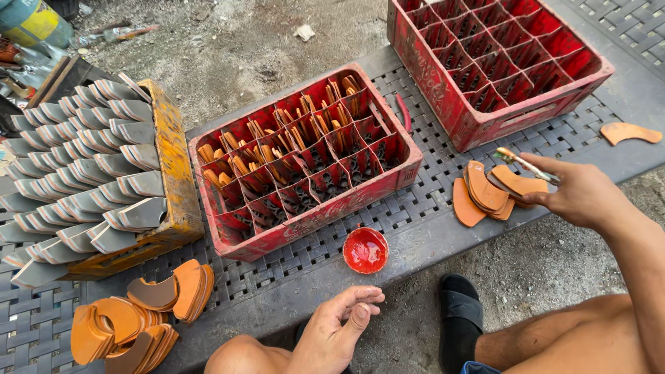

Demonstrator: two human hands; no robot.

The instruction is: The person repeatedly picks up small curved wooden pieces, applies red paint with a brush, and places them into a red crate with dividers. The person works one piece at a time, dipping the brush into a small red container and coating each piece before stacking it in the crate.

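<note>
R hand w/ brush, bristles unclear

Single head-worn view, steeply downward and close over a grey woven bench and crates.

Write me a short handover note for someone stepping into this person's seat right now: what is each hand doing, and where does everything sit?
Right hand: holds a thin brush, fingers on the loose pile of orange pieces.
Left hand: empty, resting on the knee.
Red paint bowl sits in front of the middle red crate, whose rear cells hold orange pieces; front cells show none.
Far red crate: no pieces seen.
More orange pieces lie at the near left.
</note>
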